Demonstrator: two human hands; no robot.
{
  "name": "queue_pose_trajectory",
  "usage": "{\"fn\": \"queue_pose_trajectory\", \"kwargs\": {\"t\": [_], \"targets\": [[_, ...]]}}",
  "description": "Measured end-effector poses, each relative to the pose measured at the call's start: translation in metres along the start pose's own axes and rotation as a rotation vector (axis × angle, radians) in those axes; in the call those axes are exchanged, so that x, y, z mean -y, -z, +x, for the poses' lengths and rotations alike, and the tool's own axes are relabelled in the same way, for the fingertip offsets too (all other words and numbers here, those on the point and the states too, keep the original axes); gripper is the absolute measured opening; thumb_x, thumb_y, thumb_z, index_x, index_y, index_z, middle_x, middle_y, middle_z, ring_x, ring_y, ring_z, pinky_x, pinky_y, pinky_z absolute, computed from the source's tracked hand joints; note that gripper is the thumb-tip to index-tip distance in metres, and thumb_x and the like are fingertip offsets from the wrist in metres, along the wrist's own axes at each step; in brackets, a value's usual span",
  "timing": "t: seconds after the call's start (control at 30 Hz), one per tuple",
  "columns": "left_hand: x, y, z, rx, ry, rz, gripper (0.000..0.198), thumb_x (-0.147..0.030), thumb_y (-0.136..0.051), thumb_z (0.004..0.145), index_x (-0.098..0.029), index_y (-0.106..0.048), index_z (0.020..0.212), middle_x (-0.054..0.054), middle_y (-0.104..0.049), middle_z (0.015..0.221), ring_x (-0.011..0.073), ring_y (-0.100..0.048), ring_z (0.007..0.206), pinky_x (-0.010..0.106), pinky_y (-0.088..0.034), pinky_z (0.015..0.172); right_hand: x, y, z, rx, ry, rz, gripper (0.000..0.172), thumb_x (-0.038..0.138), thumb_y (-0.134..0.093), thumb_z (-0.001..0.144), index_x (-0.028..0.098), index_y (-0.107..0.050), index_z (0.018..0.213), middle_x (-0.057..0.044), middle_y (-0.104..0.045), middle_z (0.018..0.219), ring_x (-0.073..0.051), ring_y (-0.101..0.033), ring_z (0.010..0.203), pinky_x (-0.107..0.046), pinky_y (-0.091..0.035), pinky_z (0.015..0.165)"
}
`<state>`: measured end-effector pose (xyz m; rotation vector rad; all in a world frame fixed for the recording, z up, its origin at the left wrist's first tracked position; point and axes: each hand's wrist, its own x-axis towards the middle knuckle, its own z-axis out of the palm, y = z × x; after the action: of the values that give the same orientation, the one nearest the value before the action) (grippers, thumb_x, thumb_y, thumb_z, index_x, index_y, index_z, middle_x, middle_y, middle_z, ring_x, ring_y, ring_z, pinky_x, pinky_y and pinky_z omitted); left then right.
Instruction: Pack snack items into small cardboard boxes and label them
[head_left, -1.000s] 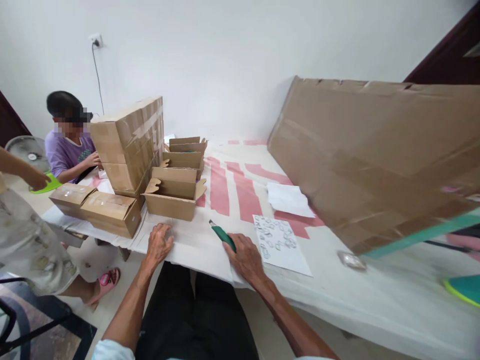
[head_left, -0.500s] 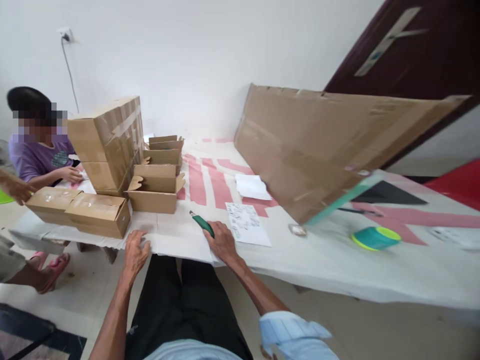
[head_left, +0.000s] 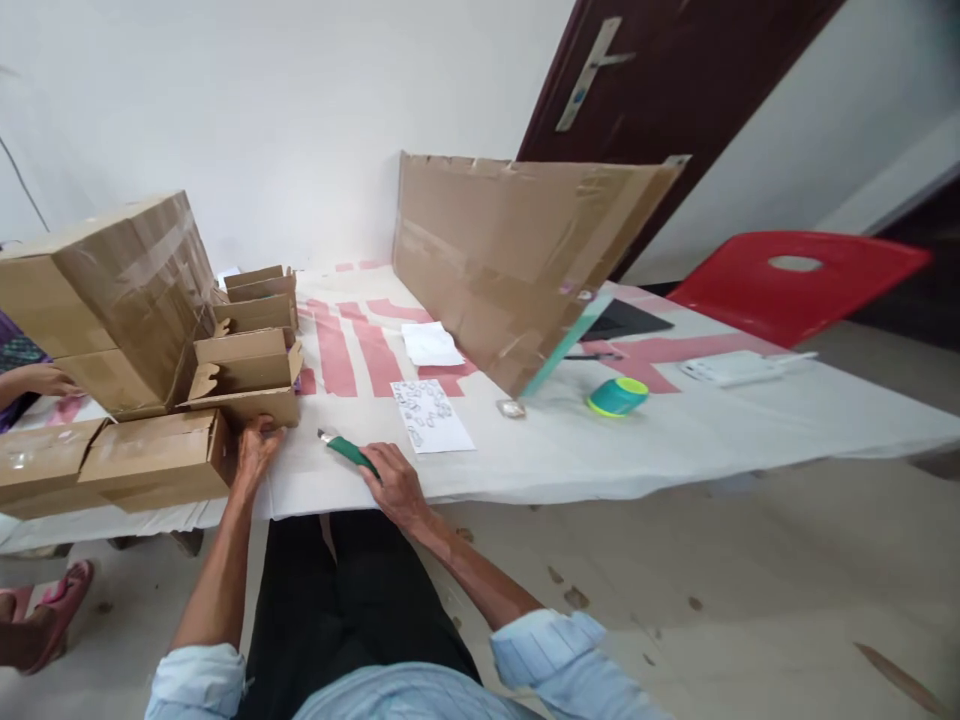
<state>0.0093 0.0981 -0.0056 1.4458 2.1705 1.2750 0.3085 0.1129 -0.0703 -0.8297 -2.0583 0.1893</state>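
My right hand lies at the near table edge, closed on a green-handled utility knife whose tip points up and left. My left hand rests with fingers curled against the front of an open small cardboard box. A closed small carton lies just left of that hand. A sheet printed with small ring shapes lies to the right of the knife.
A big taped carton and more open small boxes stand at the left. A large flat cardboard sheet leans at the back. A teal tape roll, a red chair and another person's hand are around.
The view has swung right, bringing the door and red chair in. My left hand has moved from the bare tabletop up to the open small box. My right hand keeps the knife.
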Motion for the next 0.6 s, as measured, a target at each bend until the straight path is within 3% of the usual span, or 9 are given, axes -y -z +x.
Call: {"fn": "queue_pose_trajectory", "kwargs": {"t": [0.1, 0.2, 0.3, 0.43, 0.5, 0.6], "targets": [[0.004, -0.004, 0.004, -0.008, 0.052, -0.022, 0.029, -0.039, -0.076, 0.080, -0.017, -0.076, 0.099, 0.011, -0.080, 0.092, 0.0282, -0.075, 0.089, 0.038, -0.058, 0.086, 0.014, 0.011, -0.016, -0.012, 0.068, 0.072, 0.029, 0.020, -0.054, 0.105, 0.022, -0.070, 0.129, -0.012, -0.073, 0.115, -0.028, -0.067, 0.105, -0.046, -0.059, 0.097], [0.005, -0.005, 0.005, -0.019, 0.075, -0.041, 0.032, -0.048, -0.075, 0.078, -0.018, -0.075, 0.092, 0.009, -0.079, 0.086, 0.0272, -0.074, 0.085, 0.036, -0.057, 0.082, 0.014, 0.017, -0.018, -0.040, 0.022, 0.116, 0.030, 0.019, -0.052, 0.106, 0.022, -0.069, 0.132, -0.012, -0.073, 0.115, -0.027, -0.067, 0.106, -0.045, -0.059, 0.097], [0.002, -0.005, 0.004, -0.040, 0.078, -0.054, 0.037, -0.057, -0.072, 0.079, -0.020, -0.072, 0.082, 0.008, -0.077, 0.079, 0.0257, -0.072, 0.079, 0.034, -0.054, 0.075, 0.001, 0.016, -0.008, -0.061, -0.089, 0.100, 0.030, 0.020, -0.052, 0.105, 0.021, -0.069, 0.130, -0.012, -0.073, 0.114, -0.028, -0.066, 0.106, -0.044, -0.058, 0.097], [-0.002, -0.005, 0.000, -0.132, 0.102, -0.045, 0.043, -0.064, -0.070, 0.079, -0.021, -0.067, 0.073, 0.008, -0.073, 0.072, 0.0251, -0.068, 0.071, 0.035, -0.051, 0.071, -0.012, 0.011, 0.008, 0.084, -0.211, 0.017, 0.027, 0.021, -0.055, 0.101, 0.022, -0.073, 0.121, -0.013, -0.073, 0.113, -0.031, -0.065, 0.106, -0.045, -0.056, 0.095], [-0.002, -0.005, -0.001, -0.187, 0.121, -0.039, 0.043, -0.065, -0.071, 0.077, -0.022, -0.066, 0.073, 0.009, -0.073, 0.073, 0.0258, -0.067, 0.072, 0.036, -0.050, 0.071, -0.010, 0.010, 0.015, 0.130, -0.239, -0.004, 0.026, 0.022, -0.057, 0.099, 0.022, -0.074, 0.120, -0.013, -0.073, 0.116, -0.032, -0.065, 0.107, -0.046, -0.056, 0.094], [-0.003, -0.007, -0.001, -0.233, 0.143, -0.038, 0.044, -0.066, -0.074, 0.075, -0.023, -0.064, 0.072, 0.008, -0.072, 0.071, 0.0264, -0.066, 0.071, 0.036, -0.050, 0.069, -0.004, 0.009, 0.028, 0.095, -0.218, 0.076, 0.028, 0.025, -0.057, 0.100, 0.023, -0.074, 0.122, -0.014, -0.073, 0.119, -0.032, -0.066, 0.110, -0.048, -0.056, 0.098]]}}
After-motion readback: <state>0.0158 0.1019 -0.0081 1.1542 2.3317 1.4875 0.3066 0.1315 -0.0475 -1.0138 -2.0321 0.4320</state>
